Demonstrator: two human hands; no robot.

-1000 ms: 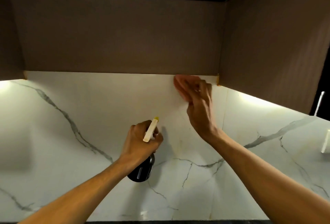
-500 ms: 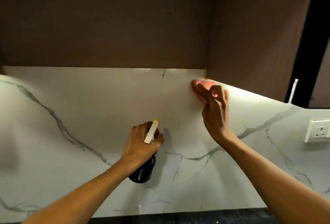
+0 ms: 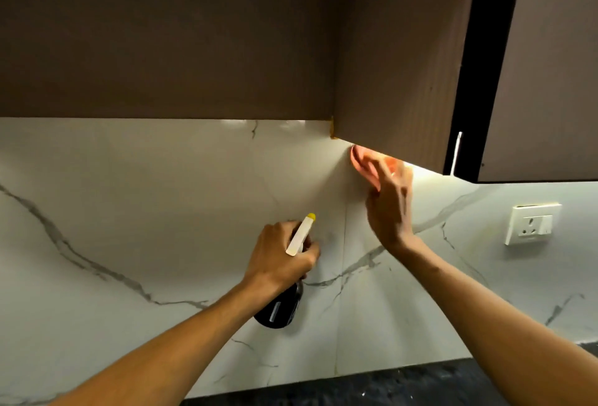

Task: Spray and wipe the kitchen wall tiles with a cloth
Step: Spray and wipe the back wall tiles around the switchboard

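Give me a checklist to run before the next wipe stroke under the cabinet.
1. Cloth pressed on the wall tiles by the right hand: ok.
2. Spray bottle gripped by the left hand: ok.
3. Room above the cloth: not ok, it sits right under the cabinet.
4. Socket on the right, apart from the cloth: ok.
5. Tiles ahead wet with spray: cannot tell.

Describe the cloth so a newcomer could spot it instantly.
Start at the brown cabinets above the white marble wall. Just under the cabinets' inner corner, the right hand presses the cloth against the wall. It is the only orange-pink thing; the bottle in the left hand is black.
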